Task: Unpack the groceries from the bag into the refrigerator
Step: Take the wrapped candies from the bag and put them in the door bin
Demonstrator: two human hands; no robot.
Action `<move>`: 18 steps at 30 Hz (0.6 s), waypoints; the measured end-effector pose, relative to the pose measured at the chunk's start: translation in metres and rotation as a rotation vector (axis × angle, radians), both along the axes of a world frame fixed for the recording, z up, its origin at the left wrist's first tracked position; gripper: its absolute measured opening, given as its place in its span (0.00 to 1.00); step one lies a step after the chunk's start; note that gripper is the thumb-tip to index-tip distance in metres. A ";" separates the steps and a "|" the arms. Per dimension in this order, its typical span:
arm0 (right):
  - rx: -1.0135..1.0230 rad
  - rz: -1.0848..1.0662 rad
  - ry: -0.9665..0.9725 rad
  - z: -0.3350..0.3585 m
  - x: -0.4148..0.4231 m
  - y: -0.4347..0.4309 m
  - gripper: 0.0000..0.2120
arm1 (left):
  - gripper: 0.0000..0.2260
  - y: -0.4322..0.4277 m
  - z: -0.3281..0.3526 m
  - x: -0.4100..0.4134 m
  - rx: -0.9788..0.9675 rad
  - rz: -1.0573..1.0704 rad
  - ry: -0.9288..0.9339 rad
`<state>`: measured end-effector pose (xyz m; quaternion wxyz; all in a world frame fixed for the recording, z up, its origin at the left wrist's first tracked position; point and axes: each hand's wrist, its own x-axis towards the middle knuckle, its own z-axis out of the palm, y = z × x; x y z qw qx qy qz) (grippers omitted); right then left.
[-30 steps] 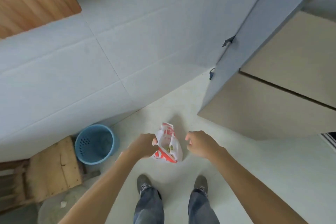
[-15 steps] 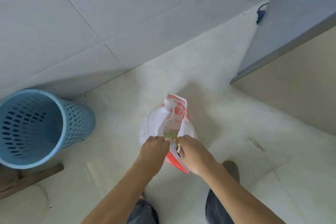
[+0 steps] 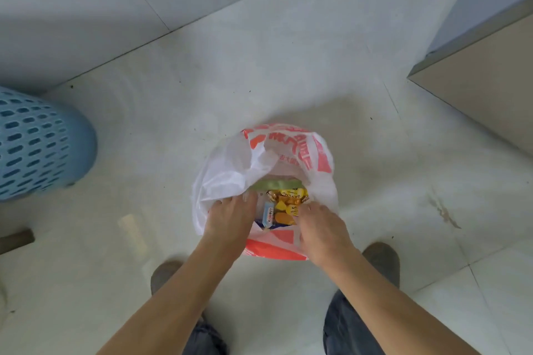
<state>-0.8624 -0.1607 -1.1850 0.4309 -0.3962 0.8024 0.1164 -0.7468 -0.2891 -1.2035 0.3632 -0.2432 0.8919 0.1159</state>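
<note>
A white plastic bag (image 3: 230, 170) with red print sits on the pale floor between my feet. Its mouth is pulled apart. My left hand (image 3: 229, 217) grips the bag's left edge, and my right hand (image 3: 321, 226) grips its right edge. Inside I see a clear packet of yellow and orange wrapped sweets (image 3: 288, 204) with a green strip along its top, plus a small blue-and-white wrapped piece (image 3: 268, 215). The refrigerator's beige front and grey side (image 3: 476, 86) stand at the right.
A blue perforated plastic basket (image 3: 37, 144) stands on the floor at the left, against the tiled wall (image 3: 115, 8). A dark wooden piece (image 3: 16, 239) pokes in at the left edge. My two shoes (image 3: 165, 275) flank the bag.
The view has dropped closer to the floor. The bag went from hanging from my left hand to resting on the floor, and both hands have pulled its mouth apart, showing the sweets.
</note>
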 end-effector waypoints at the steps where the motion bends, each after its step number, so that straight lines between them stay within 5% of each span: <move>1: 0.023 -0.027 0.030 -0.003 -0.004 0.000 0.14 | 0.31 -0.003 -0.002 -0.002 0.000 0.039 0.020; 4: 0.070 -0.087 0.121 -0.012 -0.012 -0.001 0.16 | 0.35 -0.006 -0.009 -0.005 0.057 0.104 0.043; 8: -0.074 -0.009 0.181 -0.027 -0.009 -0.005 0.17 | 0.21 0.010 -0.024 -0.015 0.150 0.200 -0.028; 12: -0.191 -0.050 0.044 -0.046 0.000 -0.013 0.20 | 0.17 0.036 -0.032 -0.032 0.241 0.338 -0.024; 16: -0.164 -0.093 0.074 -0.060 0.010 -0.015 0.30 | 0.28 0.058 -0.037 -0.034 0.174 0.260 -0.006; 18: -0.177 -0.109 0.113 -0.069 0.021 -0.014 0.26 | 0.26 0.061 -0.040 -0.030 0.085 0.119 -0.037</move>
